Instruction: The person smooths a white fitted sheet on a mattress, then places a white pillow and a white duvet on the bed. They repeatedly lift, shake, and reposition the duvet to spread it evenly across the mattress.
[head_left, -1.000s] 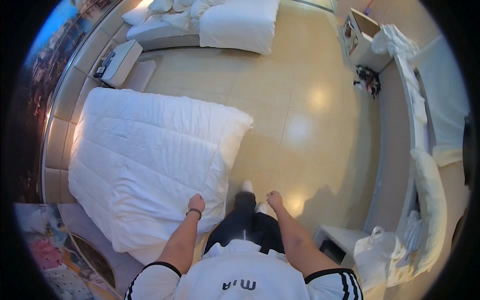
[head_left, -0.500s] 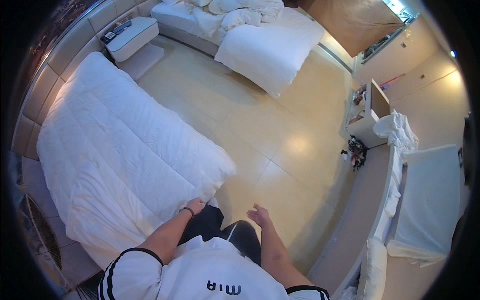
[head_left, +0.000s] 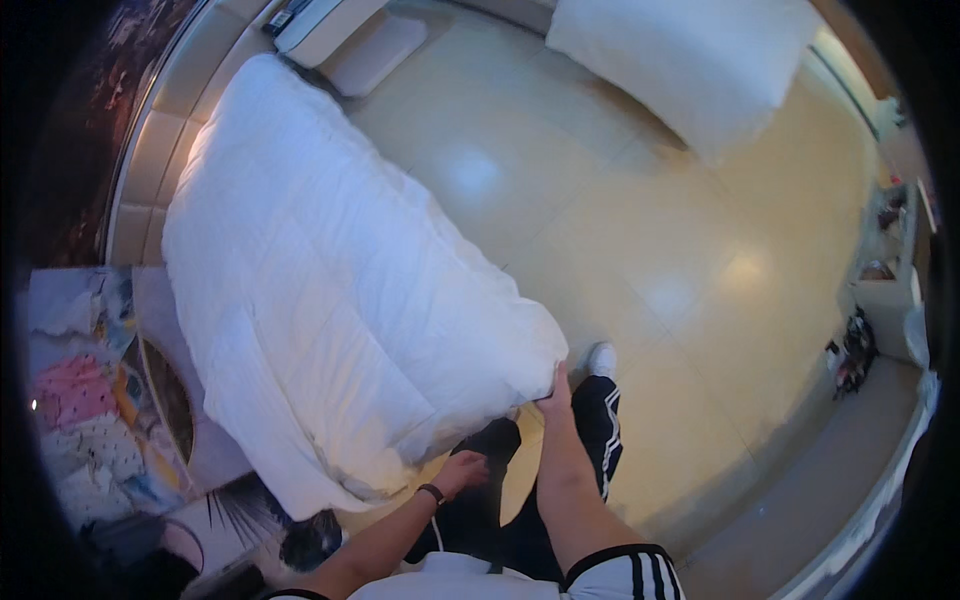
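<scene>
A thick white duvet (head_left: 340,290) lies spread over the bed in front of me, and its near edge hangs down. My right hand (head_left: 555,390) is at the duvet's near right corner, with the thumb along the side and the other fingers partly hidden by the cloth; it grips the edge. My left hand (head_left: 463,474), with a dark band on the wrist, is over my dark trouser leg, just off the duvet's near edge. Its fingers are loosely bent and nothing shows in them.
A second bed with a white duvet (head_left: 690,70) stands at the far side, past a tiled floor (head_left: 640,270). A white bedside table (head_left: 330,40) is at the far left. Patterned cloths (head_left: 80,400) lie at the left; a dark bundle (head_left: 855,355) sits by the cabinet at right.
My left hand has come off the duvet edge. My right hand, free before, has moved onto the duvet's corner. The view has turned down and left, and one foot has come into sight.
</scene>
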